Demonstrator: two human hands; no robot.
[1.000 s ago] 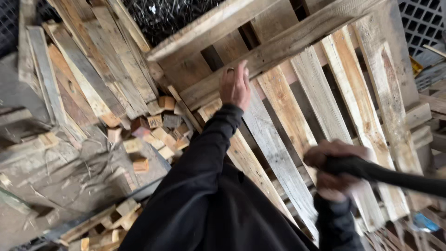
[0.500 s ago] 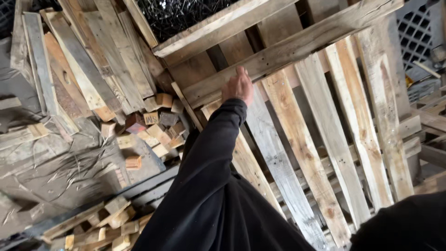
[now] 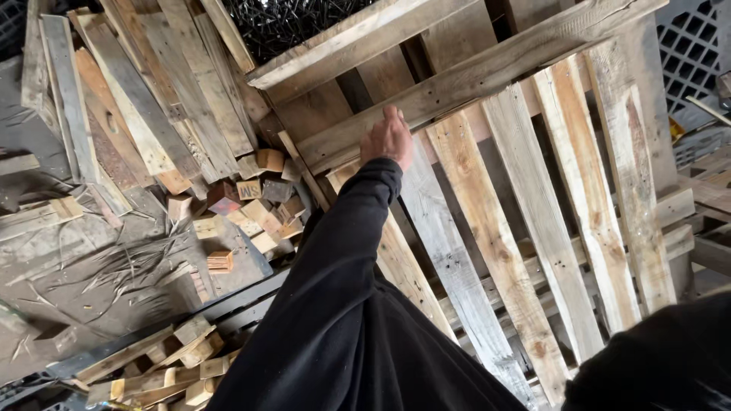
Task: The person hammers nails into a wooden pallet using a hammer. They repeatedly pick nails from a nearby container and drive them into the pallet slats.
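Note:
A weathered wooden pallet point(image 3: 548, 228) leans tilted in front of me, its slats running down to the right. My left hand point(image 3: 388, 138), at the end of a black sleeve, lies on the pallet's lower cross board point(image 3: 487, 72), with its fingers hooked at that board's edge. My right hand is out of view; only its black sleeve point(image 3: 655, 358) shows at the bottom right.
Loose planks point(image 3: 145, 99) are stacked at the upper left. Several small wooden blocks point(image 3: 251, 205) lie scattered below them, and more offcuts point(image 3: 175, 358) lie at the bottom left. A dark mesh point(image 3: 297, 23) sits behind the pallet, and a grey lattice panel point(image 3: 689, 53) at the upper right.
One second ago my right hand held a dark bar at the right edge; hand and bar have since left the view. My left hand has stayed on the cross board.

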